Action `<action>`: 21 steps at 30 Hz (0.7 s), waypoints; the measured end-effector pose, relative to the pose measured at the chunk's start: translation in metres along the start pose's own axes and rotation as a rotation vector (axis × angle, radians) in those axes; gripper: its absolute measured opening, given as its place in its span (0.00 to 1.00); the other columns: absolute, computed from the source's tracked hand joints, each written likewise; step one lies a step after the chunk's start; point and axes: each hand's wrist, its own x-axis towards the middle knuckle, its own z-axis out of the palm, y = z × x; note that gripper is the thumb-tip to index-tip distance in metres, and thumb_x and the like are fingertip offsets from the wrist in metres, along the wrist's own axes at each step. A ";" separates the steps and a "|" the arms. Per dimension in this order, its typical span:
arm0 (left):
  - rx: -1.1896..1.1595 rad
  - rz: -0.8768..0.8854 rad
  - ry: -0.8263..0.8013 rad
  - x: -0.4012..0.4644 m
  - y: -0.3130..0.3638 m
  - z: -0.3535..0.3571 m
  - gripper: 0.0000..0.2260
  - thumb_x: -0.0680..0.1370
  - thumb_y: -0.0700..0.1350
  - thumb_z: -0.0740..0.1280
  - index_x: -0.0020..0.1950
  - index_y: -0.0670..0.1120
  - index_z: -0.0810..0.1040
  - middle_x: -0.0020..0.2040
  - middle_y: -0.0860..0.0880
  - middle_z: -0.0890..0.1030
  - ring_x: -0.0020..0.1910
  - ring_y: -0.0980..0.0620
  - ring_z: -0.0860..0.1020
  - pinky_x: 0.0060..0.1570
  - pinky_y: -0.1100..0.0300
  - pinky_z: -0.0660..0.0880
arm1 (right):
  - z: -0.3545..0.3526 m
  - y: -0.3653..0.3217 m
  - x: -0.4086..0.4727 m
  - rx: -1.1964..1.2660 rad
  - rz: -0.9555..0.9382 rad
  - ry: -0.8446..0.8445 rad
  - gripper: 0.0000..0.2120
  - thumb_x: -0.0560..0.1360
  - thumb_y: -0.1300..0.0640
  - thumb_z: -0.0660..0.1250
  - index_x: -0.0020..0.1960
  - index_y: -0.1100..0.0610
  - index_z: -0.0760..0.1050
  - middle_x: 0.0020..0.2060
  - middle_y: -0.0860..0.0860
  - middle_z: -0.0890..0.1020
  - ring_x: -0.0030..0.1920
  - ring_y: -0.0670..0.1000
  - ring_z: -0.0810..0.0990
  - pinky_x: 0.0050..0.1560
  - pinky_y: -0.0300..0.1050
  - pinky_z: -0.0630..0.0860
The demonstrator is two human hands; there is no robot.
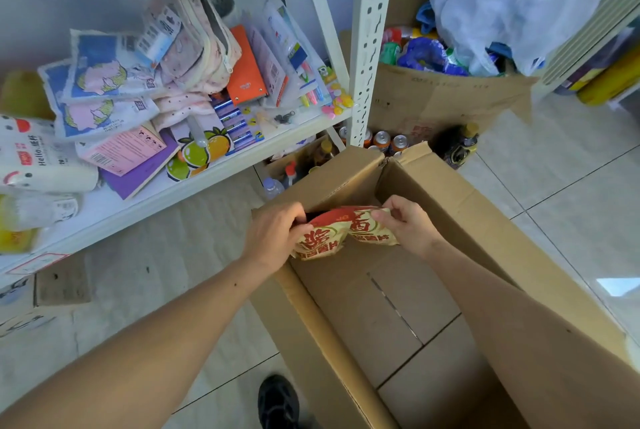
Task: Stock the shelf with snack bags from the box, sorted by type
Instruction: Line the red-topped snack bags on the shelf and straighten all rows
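A large open cardboard box stands on the floor in front of me; its visible bottom is bare. At its far end I hold two red-and-cream snack bags side by side. My left hand grips the left snack bag at its upper edge. My right hand pinches the top of the right snack bag. The white metal shelf stands to the left, its board crowded with stationery and tissue packs.
A white shelf upright rises just beyond the box. Drink cans and bottles stand on the floor behind it. A second cardboard box full of snacks and a white plastic bag sits at the back right. My shoe is beside the box.
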 end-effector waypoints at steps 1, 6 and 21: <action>-0.047 -0.033 -0.015 -0.001 0.004 -0.009 0.09 0.77 0.51 0.68 0.45 0.46 0.73 0.46 0.50 0.82 0.45 0.52 0.80 0.36 0.59 0.76 | -0.005 -0.007 -0.006 0.015 -0.005 -0.002 0.13 0.78 0.50 0.67 0.47 0.60 0.73 0.44 0.50 0.85 0.46 0.49 0.84 0.44 0.46 0.82; -0.270 -0.049 0.041 -0.003 0.033 -0.061 0.06 0.77 0.45 0.69 0.45 0.44 0.75 0.38 0.53 0.78 0.35 0.60 0.74 0.32 0.68 0.66 | -0.035 -0.052 -0.044 0.032 -0.045 -0.008 0.14 0.79 0.49 0.66 0.49 0.61 0.74 0.42 0.54 0.85 0.43 0.53 0.84 0.45 0.55 0.80; -0.479 0.026 0.191 -0.029 0.134 -0.283 0.07 0.75 0.42 0.72 0.40 0.43 0.75 0.36 0.50 0.76 0.35 0.55 0.73 0.38 0.59 0.69 | -0.104 -0.255 -0.181 0.371 -0.195 0.091 0.13 0.81 0.50 0.61 0.56 0.58 0.77 0.46 0.56 0.86 0.45 0.57 0.86 0.47 0.54 0.83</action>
